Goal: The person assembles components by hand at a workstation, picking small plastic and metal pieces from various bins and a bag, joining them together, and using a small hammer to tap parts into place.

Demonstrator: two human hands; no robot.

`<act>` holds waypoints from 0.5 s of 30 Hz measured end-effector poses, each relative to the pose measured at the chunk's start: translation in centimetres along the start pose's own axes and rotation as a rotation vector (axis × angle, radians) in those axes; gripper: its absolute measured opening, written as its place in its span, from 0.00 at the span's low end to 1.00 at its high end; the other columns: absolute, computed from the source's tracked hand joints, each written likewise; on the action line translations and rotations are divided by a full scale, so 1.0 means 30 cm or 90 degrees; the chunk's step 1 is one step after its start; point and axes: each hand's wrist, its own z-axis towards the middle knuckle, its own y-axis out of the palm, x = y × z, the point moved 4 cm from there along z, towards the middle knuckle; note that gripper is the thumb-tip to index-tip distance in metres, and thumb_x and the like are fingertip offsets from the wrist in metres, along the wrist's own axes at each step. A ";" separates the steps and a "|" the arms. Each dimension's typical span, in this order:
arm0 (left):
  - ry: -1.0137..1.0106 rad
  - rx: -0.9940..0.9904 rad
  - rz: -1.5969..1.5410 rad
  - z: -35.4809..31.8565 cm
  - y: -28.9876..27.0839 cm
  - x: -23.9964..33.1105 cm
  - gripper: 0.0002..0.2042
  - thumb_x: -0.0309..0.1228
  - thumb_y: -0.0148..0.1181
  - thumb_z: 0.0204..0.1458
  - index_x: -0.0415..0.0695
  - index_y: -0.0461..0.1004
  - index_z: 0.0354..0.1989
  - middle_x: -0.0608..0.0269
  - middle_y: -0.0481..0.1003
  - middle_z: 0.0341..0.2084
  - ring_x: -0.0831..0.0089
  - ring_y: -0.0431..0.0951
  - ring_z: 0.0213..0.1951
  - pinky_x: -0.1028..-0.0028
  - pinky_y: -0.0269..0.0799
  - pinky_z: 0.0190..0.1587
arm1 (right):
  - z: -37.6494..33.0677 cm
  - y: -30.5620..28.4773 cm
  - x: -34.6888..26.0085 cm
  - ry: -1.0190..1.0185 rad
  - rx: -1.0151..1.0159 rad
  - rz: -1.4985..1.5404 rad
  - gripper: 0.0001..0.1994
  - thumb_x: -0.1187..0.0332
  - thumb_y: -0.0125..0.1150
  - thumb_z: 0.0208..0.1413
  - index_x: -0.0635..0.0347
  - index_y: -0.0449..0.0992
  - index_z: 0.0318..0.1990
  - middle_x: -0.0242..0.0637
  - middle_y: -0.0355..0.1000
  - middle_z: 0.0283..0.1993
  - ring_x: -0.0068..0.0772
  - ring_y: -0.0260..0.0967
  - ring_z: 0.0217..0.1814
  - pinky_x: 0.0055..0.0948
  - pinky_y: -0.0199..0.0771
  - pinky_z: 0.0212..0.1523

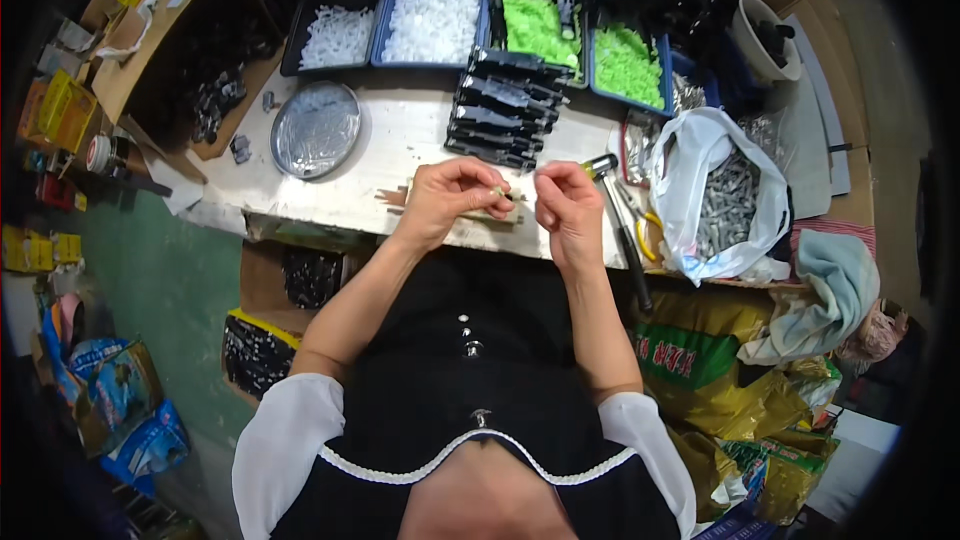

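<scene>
Apparently holding a tiny part (503,193) between closed thumb and fingertips of the left hand (445,202), above the near side of the bench (400,140). Probably light and stiff, perhaps slippery at so small a size; best taken by opposite edges, gently. Curling the right hand (568,208) nearby, without clearly showing any hold or fingertip gap.

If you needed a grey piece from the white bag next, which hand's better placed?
Probably the right hand: it's nearer the white bag and its grey pieces. The left hand is farther away and pinches a small piece.
</scene>
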 end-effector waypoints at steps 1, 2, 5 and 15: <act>-0.006 0.018 -0.001 -0.037 -0.003 -0.017 0.04 0.15 0.54 0.43 0.35 0.70 0.28 0.52 0.71 0.30 0.64 0.76 0.30 0.71 0.76 0.33 | 0.007 0.034 0.017 0.009 -0.046 0.034 0.05 0.77 0.57 0.47 0.61 0.69 0.32 0.27 0.64 0.24 0.12 0.52 0.16 0.13 0.48 0.16; -0.003 0.023 -0.013 -0.056 -0.008 -0.023 0.05 0.15 0.54 0.43 0.35 0.71 0.28 0.53 0.70 0.30 0.64 0.76 0.30 0.71 0.76 0.34 | 0.012 0.049 0.037 0.022 -0.053 0.023 0.05 0.76 0.58 0.47 0.62 0.70 0.32 0.27 0.65 0.25 0.11 0.52 0.16 0.12 0.48 0.16; 0.011 0.025 -0.033 -0.091 -0.031 -0.033 0.04 0.15 0.54 0.44 0.35 0.71 0.29 0.55 0.70 0.31 0.64 0.76 0.31 0.72 0.76 0.35 | 0.007 0.084 0.066 0.058 -0.062 0.019 0.06 0.76 0.59 0.47 0.62 0.70 0.32 0.27 0.65 0.24 0.11 0.51 0.17 0.12 0.48 0.16; 0.084 -0.005 0.043 -0.112 -0.031 -0.032 0.04 0.17 0.53 0.46 0.33 0.71 0.30 0.57 0.69 0.32 0.66 0.76 0.32 0.74 0.76 0.35 | -0.014 0.111 0.085 0.127 -0.101 -0.027 0.05 0.75 0.58 0.47 0.64 0.70 0.31 0.30 0.67 0.24 0.13 0.58 0.19 0.14 0.56 0.18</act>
